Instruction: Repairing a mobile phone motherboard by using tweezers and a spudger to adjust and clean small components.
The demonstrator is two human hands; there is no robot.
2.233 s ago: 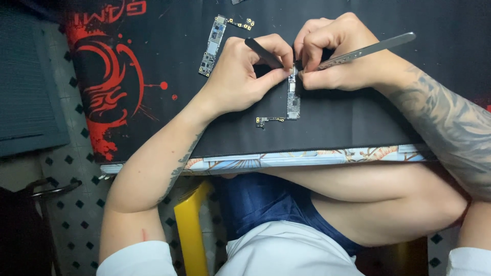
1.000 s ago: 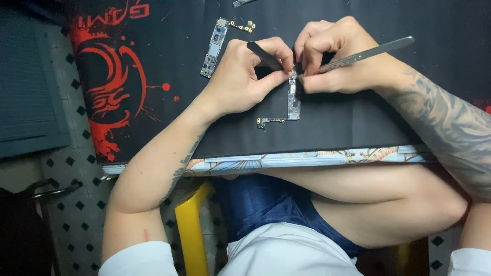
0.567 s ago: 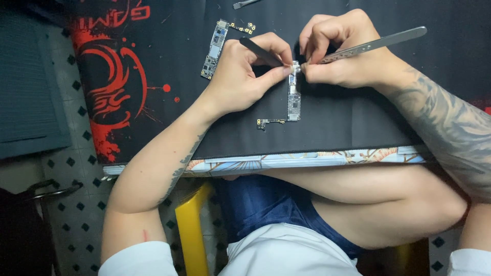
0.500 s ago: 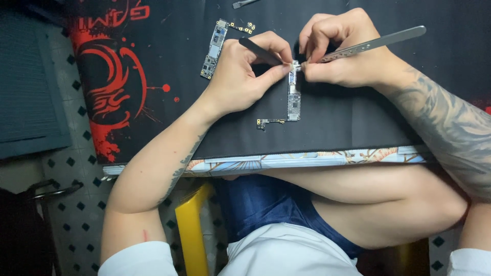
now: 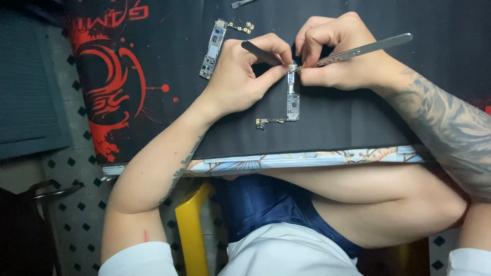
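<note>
A narrow L-shaped circuit board (image 5: 292, 102) lies on the black and red desk mat (image 5: 153, 76). My left hand (image 5: 244, 76) pinches the board's far end with thumb and forefinger and also holds a dark slim tool (image 5: 260, 52). My right hand (image 5: 335, 53) grips metal tweezers (image 5: 358, 51), their tips touching the same far end of the board. Both hands meet over that end; the small part between the fingertips is too small to make out.
A second, similar circuit board (image 5: 214, 48) lies on the mat to the far left of my hands. The mat's near edge (image 5: 307, 157) shows a patterned blue trim. Below it are my lap, a yellow chair frame (image 5: 189, 225) and a tiled floor.
Both hands have shifted slightly away from me along the board and the tweezers have tilted a little. The board itself has stayed in place.
</note>
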